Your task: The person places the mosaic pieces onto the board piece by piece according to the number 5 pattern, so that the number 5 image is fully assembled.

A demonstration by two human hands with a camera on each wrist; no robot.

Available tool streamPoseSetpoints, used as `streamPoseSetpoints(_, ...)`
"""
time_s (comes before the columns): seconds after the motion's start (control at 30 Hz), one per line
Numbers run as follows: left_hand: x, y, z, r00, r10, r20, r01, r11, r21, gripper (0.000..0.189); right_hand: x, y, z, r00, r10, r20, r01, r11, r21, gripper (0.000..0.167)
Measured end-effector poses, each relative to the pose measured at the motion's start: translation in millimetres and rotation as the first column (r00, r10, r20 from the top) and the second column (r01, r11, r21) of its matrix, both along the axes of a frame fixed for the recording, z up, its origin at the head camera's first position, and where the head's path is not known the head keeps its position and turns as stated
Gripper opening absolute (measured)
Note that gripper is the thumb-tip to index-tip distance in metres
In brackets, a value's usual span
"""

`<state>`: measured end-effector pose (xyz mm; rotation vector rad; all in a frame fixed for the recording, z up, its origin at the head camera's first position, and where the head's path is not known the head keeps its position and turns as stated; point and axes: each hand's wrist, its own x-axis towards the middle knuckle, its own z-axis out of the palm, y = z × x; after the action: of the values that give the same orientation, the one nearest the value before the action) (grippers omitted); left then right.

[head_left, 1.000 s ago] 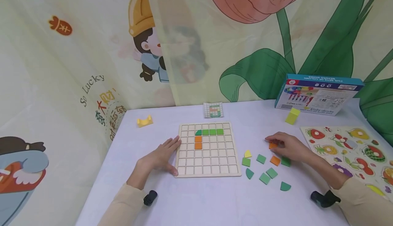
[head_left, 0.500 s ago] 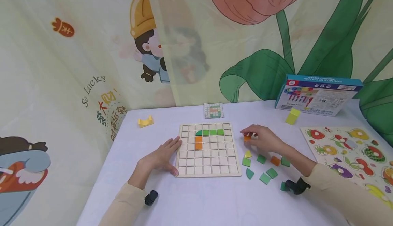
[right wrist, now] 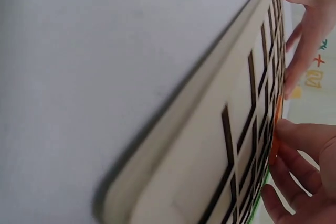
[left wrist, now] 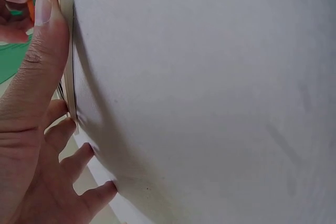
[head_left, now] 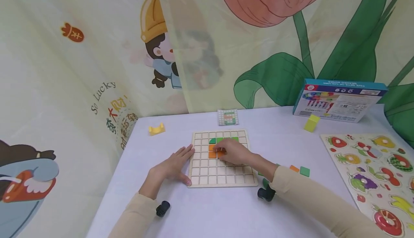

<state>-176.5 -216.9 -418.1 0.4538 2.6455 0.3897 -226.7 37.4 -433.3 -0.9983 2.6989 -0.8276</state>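
My right hand (head_left: pixel 236 152) reaches over the grid board (head_left: pixel 200 170) and pinches an orange square tile (head_left: pixel 221 153) between thumb and fingers. In the right wrist view that orange tile (right wrist: pixel 275 139) lies close against the board's gridded face. Beside it on the board sit two orange squares (head_left: pixel 211 154) in a column. Above them, a green quarter-round tile (head_left: pixel 212 141) starts a row of green squares (head_left: pixel 235 139), partly hidden by the right hand. My left hand (head_left: pixel 174 165) rests at the board's left edge, fingers extended, its thumb (left wrist: pixel 47 40) touching the edge.
Loose tiles, including an orange one (head_left: pixel 294 168) and a green square (head_left: pixel 304 171), lie right of the board, several hidden by the right arm. Behind stand a pattern card (head_left: pixel 228 117), yellow arch block (head_left: pixel 156 129), yellow-green block (head_left: pixel 312 123) and box (head_left: pixel 339 101). A fruit-picture sheet (head_left: pixel 368 166) lies right.
My right hand has carried the orange tile left from the loose pieces to the board, beside the orange column. My left hand stays at the board's edge.
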Motion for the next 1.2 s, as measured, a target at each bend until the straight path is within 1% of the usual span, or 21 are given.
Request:
streamPoseSetpoints(0.13, -0.4, 1.4, 1.7, 1.000, -0.006, -0.002, 0.006, 1.000, 0.001, 0.118, 1.0, -3, -2.6, 0.999, -0.007, -0.051, 0.009, 1.000, 0.028, 0.030)
streamPoseSetpoints(0.3, -2.4, 1.5, 2.0, 1.000, -0.004, -0.005, 0.004, 1.000, -0.013, 0.118, 1.4, -3, -4.7, 0.998, -0.021, -0.060, 0.021, 1.000, 0.004, 0.030)
streamPoseSetpoints(0.43, -1.7, 2.1, 1.1, 1.000, 0.004, -0.001, -0.004, 1.000, -0.001, 0.118, 2.3, -6, -8.7, 0.997, -0.043, -0.068, 0.042, 0.999, -0.013, 0.029)
streamPoseSetpoints(0.53, -1.0, 2.9, -0.6, 1.000, 0.005, 0.001, -0.005, 1.000, 0.006, 0.118, 3.3, -4, -9.0, 0.997, -0.038, -0.074, 0.038, 0.999, -0.004, 0.029)
streamPoseSetpoints(0.6, -0.5, 2.8, -2.0, 1.000, 0.002, -0.002, -0.002, 1.000, 0.002, 0.118, 3.7, 0, -6.2, 0.997, -0.039, -0.061, 0.038, 0.999, -0.002, 0.031)
streamPoseSetpoints(0.67, 0.5, 2.4, -2.7, 1.000, 0.000, -0.006, 0.000, 1.000, 0.007, 0.119, 4.1, 6, -1.3, 0.998, -0.057, -0.020, 0.057, 0.998, -0.003, 0.032)
streamPoseSetpoints(0.77, 1.4, 1.6, -2.8, 1.000, 0.001, -0.010, -0.001, 1.000, 0.014, 0.119, 4.3, 22, 7.6, 0.994, -0.100, 0.046, 0.100, 0.995, -0.009, 0.034)
streamPoseSetpoints(0.87, 0.9, 1.2, -3.0, 1.000, 0.003, -0.011, -0.002, 1.000, 0.023, 0.120, 5.4, 46, 14.5, 0.986, -0.134, 0.097, 0.135, 0.991, -0.004, 0.034)
streamPoseSetpoints(1.0, -0.2, 1.6, -3.3, 1.000, 0.006, -0.008, -0.006, 1.000, 0.015, 0.119, 9.4, 88, 18.3, 0.981, -0.156, 0.116, 0.156, 0.988, 0.011, 0.035)
streamPoseSetpoints(1.2, -0.4, 1.6, -3.2, 1.000, 0.015, -0.008, -0.015, 1.000, 0.009, 0.118, 21.6, 147, 15.1, 0.968, -0.210, 0.140, 0.203, 0.977, 0.058, 0.036)
